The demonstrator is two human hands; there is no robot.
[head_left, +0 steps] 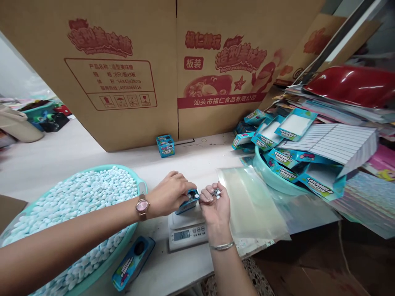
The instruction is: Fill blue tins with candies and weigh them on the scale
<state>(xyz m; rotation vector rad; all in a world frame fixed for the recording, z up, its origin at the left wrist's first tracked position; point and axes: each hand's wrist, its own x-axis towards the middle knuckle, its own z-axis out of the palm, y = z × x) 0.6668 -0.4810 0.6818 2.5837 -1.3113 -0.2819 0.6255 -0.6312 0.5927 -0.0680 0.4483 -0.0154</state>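
Left hand point(178, 191) is touching blue rectangular cardboard box point(191, 203) on white plastic scale point(182, 224), fingers' grip unclear; right hand point(217, 207) is grasping small pale candies point(217, 193) in curled fingers.

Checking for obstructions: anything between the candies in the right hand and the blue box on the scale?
Yes: curled fingers of the right hand lie between the candies and the blue box. The left hand also covers part of the box's top. Nothing else visible.

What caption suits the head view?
Left hand at a blue box on a digital scale; right hand cupping small white pieces.
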